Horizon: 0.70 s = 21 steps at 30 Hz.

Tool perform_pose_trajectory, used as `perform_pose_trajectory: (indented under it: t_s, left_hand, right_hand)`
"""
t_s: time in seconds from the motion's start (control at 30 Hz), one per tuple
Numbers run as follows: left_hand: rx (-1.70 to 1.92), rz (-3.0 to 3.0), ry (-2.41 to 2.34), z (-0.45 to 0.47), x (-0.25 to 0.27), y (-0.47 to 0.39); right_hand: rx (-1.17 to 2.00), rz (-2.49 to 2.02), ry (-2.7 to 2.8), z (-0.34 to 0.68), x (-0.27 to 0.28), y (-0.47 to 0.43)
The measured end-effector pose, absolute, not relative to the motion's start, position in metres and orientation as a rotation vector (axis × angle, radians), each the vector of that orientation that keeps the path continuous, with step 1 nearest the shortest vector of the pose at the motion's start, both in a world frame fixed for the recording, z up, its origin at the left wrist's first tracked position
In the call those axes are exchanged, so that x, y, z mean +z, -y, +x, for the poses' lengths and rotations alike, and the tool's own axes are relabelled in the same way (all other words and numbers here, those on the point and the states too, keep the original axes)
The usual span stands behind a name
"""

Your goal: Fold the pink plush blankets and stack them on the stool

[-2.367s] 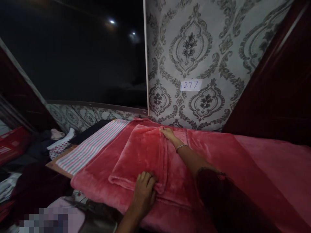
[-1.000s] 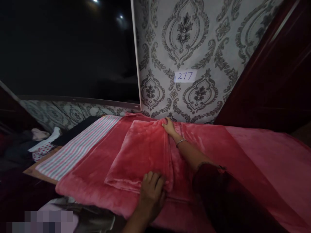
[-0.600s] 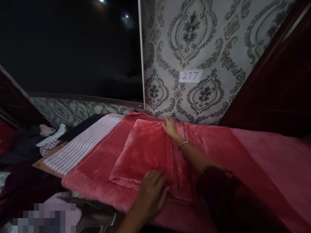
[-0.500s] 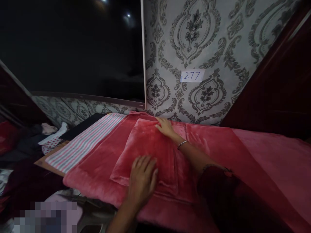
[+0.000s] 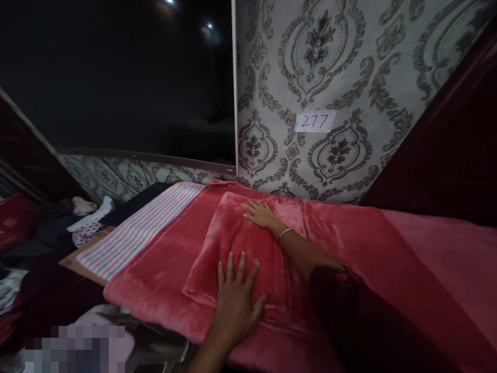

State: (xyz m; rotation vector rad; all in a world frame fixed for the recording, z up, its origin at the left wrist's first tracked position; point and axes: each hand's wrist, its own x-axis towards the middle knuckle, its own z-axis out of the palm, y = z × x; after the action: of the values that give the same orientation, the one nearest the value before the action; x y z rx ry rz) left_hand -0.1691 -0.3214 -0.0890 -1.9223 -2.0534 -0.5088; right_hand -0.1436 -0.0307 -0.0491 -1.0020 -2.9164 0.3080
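Two hands, one folded red cloth, one striped cloth, one television, one paper slip.
Of the hands, one is a left hand (image 5: pixel 235 308) and one a right hand (image 5: pixel 262 214); one bracelet (image 5: pixel 286 233) shows. There is one folded red cloth (image 5: pixel 235 235) over red blanket (image 5: pixel 155 264); whether these make one piece or two, I cannot tell. One striped cloth (image 5: pixel 143 228), one television (image 5: pixel 116 77) with two bright reflections (image 5: pixel 210 26), and one paper slip (image 5: pixel 315 120) bearing three digits. The dark clothes (image 5: pixel 50 280) cannot be counted.
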Motion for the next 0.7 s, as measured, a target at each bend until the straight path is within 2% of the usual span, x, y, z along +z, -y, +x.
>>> perform_pose_trajectory:
  t_s: [0.17,0.37,0.53,0.7]
  left_hand:
    - [-0.600,-1.988,1.977,-0.168,-0.090,0.324]
    - [-0.864,-1.903,1.902,-0.184,-0.068,0.333]
    - [-0.593,-1.625,2.187,-0.204,-0.052,0.339]
    - [-0.476,-1.588,2.271,-0.199,-0.084,0.346]
  right_hand:
    - [0.402,-1.013,2.928,-0.147,-0.026,0.052]
    - [0.500,-0.650,2.955,-0.147,-0.018,0.093]
    - [0.455,-0.586,2.951,-0.172,-0.013,0.102]
    - [0.426,-0.695,2.956,-0.200,-0.025,0.091]
